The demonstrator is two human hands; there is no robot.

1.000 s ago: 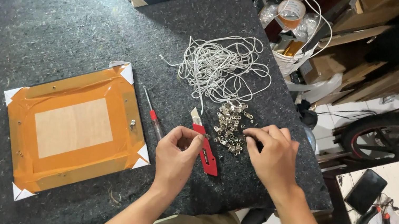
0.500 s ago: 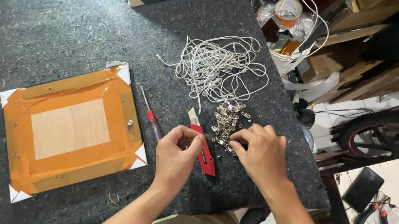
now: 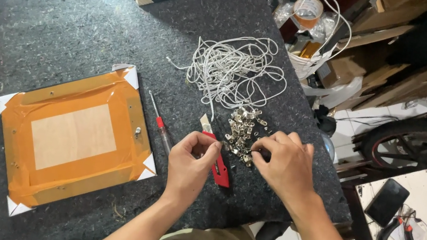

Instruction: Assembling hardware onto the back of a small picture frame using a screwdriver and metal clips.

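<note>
Small metal hanger fittings (image 3: 243,133) lie in a loose heap on the dark felt counter (image 3: 43,7), right at the fingertips of both hands. The right hand (image 3: 283,165) curls over the near edge of the heap, fingers pinched together among the pieces; whether it has one gripped I cannot tell. The left hand (image 3: 192,162) sits just left of the heap, fingers bent inward in a loose pinch, its contents hidden too. Under that hand and slightly to its right lies a red utility knife (image 3: 216,157), and just to its left a thin red-handled screwdriver (image 3: 160,126).

Farther left of the left hand rests a picture frame (image 3: 74,135), face down, its back sealed with orange tape and white corner guards on. One small fitting seems fixed on its right rail; no cord is on it yet, so taping looks done and hanging hardware unfinished. Beyond the heap lies a tangle of white cord (image 3: 230,71), uncut.
</note>
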